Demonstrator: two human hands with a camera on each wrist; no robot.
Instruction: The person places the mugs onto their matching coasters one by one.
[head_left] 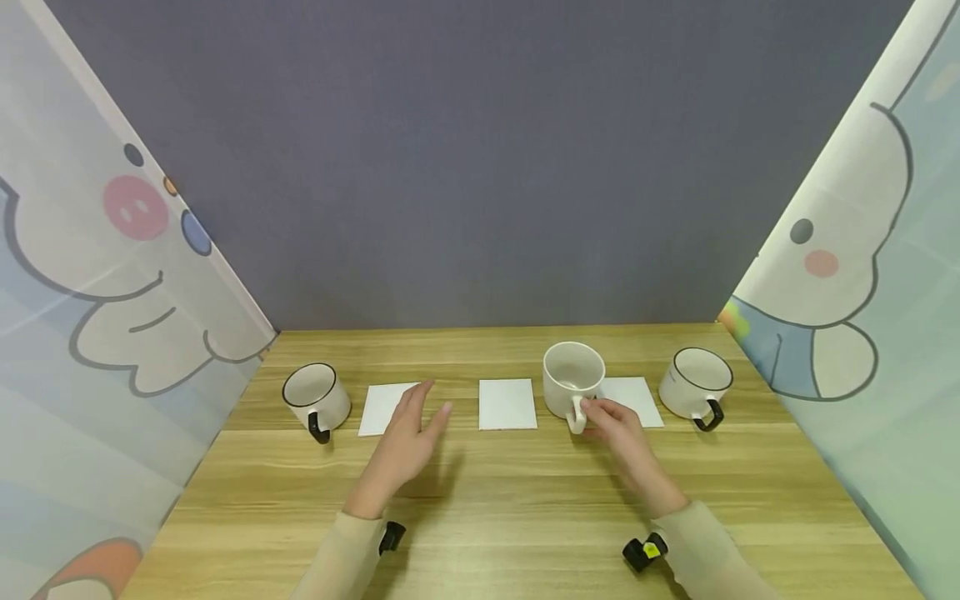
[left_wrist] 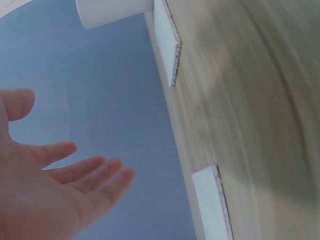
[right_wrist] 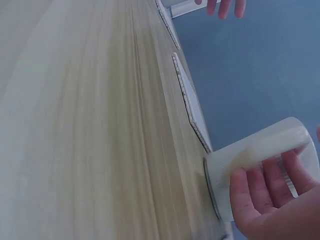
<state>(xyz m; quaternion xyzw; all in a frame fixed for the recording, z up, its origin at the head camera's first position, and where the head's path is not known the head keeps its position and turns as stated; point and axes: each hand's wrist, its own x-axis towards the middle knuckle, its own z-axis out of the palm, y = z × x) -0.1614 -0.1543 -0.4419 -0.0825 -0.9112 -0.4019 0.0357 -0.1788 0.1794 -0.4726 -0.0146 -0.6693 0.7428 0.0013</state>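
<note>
My right hand (head_left: 618, 433) grips the handle of an all-white mug (head_left: 558, 393), its fingertips passing behind the handle in the right wrist view. The mug stands upright between the middle white square tile (head_left: 507, 404) and the right white tile (head_left: 633, 400), overlapping part of the latter in the head view. My left hand (head_left: 405, 450) hovers with fingers extended and thumb apart, nothing in it. Beneath and beyond its fingers lies the left white tile (head_left: 377, 408), partly covered by the hand in the head view.
A white mug with black rim and handle (head_left: 330, 407) stands at the far left of the wooden table (head_left: 510, 517). A similar black-rimmed mug (head_left: 682, 396) is at the right. A dark grey panel (head_left: 480, 167) rises behind, with cartoon-printed curtains (head_left: 847, 250) on both sides.
</note>
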